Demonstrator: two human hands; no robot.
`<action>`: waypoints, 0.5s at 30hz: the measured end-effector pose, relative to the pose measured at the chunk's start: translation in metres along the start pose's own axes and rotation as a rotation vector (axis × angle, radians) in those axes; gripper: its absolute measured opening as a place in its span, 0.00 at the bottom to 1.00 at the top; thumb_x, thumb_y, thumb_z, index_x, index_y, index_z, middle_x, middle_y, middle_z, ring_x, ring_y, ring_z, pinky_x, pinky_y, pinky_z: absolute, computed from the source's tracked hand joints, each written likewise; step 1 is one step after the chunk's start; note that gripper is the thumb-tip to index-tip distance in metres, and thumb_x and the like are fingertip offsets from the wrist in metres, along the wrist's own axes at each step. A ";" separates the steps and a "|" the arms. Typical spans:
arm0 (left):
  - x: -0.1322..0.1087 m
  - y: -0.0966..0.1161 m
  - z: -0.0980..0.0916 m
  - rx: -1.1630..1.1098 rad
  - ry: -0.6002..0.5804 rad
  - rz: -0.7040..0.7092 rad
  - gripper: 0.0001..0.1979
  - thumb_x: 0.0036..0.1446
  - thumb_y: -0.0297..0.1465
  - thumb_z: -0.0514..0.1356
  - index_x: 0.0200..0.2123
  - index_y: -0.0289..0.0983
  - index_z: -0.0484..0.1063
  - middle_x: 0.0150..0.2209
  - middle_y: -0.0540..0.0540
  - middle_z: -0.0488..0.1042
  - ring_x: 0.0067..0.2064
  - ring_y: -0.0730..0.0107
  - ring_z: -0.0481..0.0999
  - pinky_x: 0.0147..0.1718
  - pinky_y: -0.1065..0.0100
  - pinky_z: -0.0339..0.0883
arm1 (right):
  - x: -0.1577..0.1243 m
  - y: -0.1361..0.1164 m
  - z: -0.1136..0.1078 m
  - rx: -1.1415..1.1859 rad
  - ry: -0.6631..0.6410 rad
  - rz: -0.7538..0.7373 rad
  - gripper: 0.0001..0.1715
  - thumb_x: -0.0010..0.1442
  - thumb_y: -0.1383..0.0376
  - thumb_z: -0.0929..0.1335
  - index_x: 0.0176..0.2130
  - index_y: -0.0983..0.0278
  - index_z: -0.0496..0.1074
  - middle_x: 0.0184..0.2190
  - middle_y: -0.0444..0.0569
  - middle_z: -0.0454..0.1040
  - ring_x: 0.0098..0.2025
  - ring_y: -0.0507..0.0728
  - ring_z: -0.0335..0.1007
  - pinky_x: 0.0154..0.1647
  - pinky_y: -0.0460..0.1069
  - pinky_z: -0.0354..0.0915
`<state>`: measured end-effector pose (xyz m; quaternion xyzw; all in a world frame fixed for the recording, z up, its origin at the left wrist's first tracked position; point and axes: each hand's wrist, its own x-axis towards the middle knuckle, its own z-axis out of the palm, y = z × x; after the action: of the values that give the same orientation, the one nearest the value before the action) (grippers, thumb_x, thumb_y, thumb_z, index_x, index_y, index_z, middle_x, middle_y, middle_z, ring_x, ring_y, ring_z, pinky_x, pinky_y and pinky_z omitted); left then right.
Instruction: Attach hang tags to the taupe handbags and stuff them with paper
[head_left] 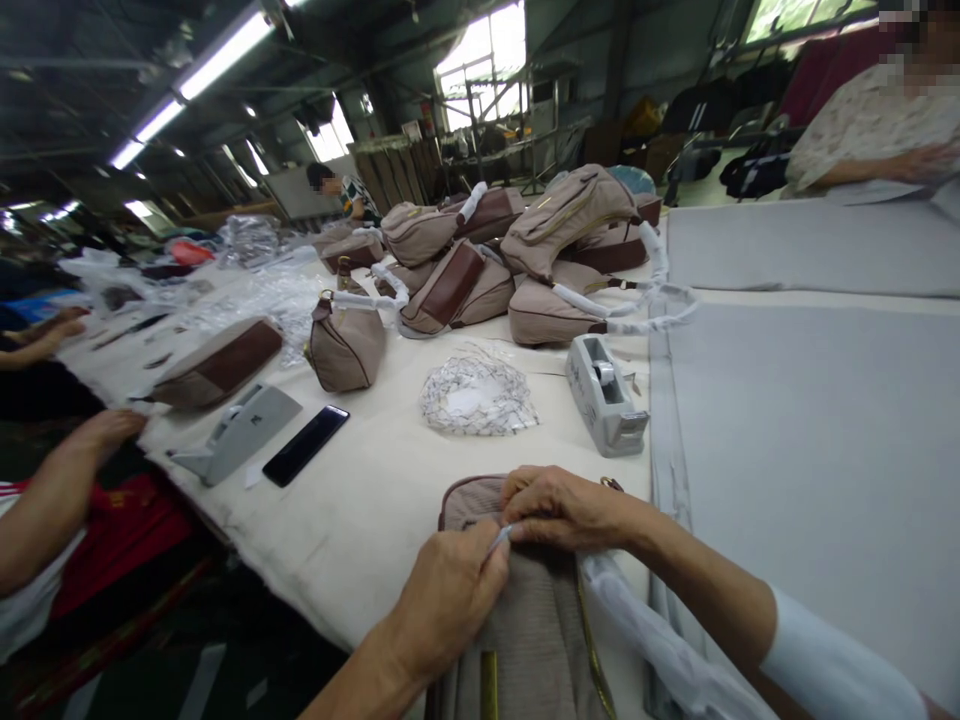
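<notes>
A taupe handbag with brown edging and a gold zip lies in front of me. My left hand is closed over it, pinching a small pale strip between thumb and forefinger. The fingertips of my right hand meet the strip's other end, closed and resting against the bag's upper part. Whether the strip is paper or tape I cannot make out. A strap wrapped in white runs from the bag's right side under my right forearm.
Beyond my hands lie a bundle of tag strings, a grey tape dispenser, another dispenser and a black phone. Several handbags are heaped at the back. Grey sheets cover the right side. People stand at left and right.
</notes>
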<state>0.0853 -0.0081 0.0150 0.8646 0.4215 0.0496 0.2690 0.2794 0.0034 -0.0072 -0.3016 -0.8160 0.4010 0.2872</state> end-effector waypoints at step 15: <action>0.013 -0.003 -0.018 -0.186 0.049 -0.086 0.06 0.54 0.33 0.57 0.32 0.39 0.72 0.30 0.51 0.73 0.32 0.69 0.71 0.31 0.72 0.59 | -0.022 0.009 0.026 0.037 0.440 0.249 0.05 0.54 0.73 0.68 0.30 0.65 0.75 0.34 0.46 0.73 0.35 0.51 0.69 0.36 0.45 0.63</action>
<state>0.0855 0.0108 0.0269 0.8157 0.4581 0.0982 0.3394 0.2776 -0.0204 -0.0329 -0.4747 -0.6829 0.3728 0.4116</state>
